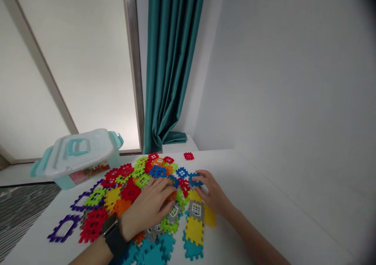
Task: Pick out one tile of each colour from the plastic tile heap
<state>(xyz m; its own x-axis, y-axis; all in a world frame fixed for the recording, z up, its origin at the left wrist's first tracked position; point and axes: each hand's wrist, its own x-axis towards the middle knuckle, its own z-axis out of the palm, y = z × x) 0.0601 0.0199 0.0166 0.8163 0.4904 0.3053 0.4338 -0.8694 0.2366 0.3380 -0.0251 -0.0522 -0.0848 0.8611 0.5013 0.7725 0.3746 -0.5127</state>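
My left hand (155,202), with a dark watch on its wrist, rests over a pile of toothed plastic building tiles. Its fingertips are on the pile beside an orange tile (172,195), thumb apart from the fingers; what lies beneath the palm is hidden. My right hand (214,192) is at the pile's right edge with fingers and thumb apart. Its fingertips touch or hover over a blue tile (194,179); I cannot tell which. Below it runs a column of tiles: a grey window tile (196,210), a yellow tile (194,230) and a teal tile (193,250).
A lidded storage box (85,155) with light teal handles stands at the table's back left. Purple frame tiles (64,228) and red tiles (93,225) lie on the left. One red tile (188,156) sits apart at the back. Behind are a green curtain (173,61) and a wall (279,80).
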